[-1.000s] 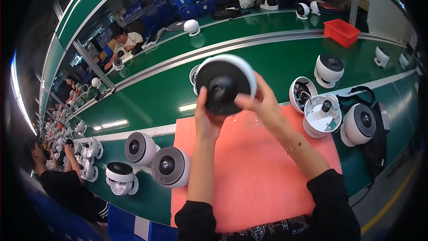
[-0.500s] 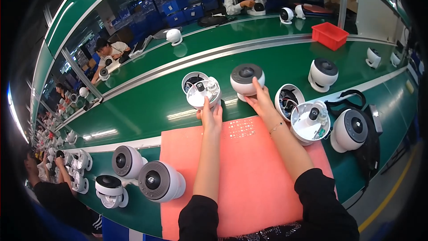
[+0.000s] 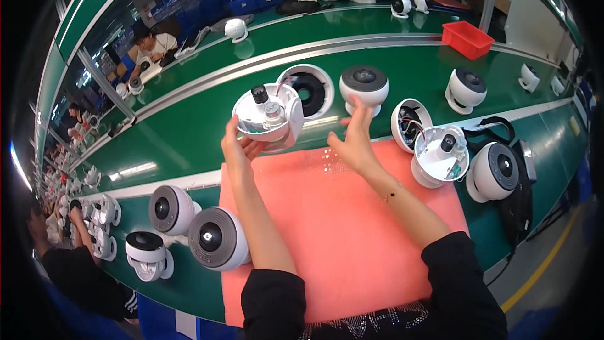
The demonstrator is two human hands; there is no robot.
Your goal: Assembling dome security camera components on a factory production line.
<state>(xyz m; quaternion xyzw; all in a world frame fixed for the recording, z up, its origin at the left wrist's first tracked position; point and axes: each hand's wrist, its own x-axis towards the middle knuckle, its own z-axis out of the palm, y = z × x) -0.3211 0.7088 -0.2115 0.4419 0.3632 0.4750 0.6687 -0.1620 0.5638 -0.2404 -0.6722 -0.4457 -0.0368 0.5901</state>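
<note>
My left hand (image 3: pixel 238 145) grips an opened white camera housing (image 3: pixel 264 127), its fingers around the lower left side. Inside stand a black lens module and a clear plastic part. A round cover with a black ring-shaped interior (image 3: pixel 324 108) is beside the housing, with a wire between them. My right hand (image 3: pixel 357 143) is off to the right, fingers apart and holding nothing. Just beyond its fingertips stands a closed white camera with a grey face (image 3: pixel 365 91). Another opened camera (image 3: pixel 434 167) rests to the right of the mat, its cover (image 3: pixel 404 116) leaning beside it with wires showing.
A pink mat (image 3: pixel 340 226) with small shiny bits at its far edge lies before me. Closed cameras stand left (image 3: pixel 217 239) and right (image 3: pixel 494 173). A black strapped bag (image 3: pixel 519 208) lies at the right; a red bin (image 3: pixel 467 39) stands farther back. Other people work along the line.
The opened housing in my left hand has been lifted and turned, so its cover now shows on the right. My right hand has let go of the closed camera, which stands slightly farther back.
</note>
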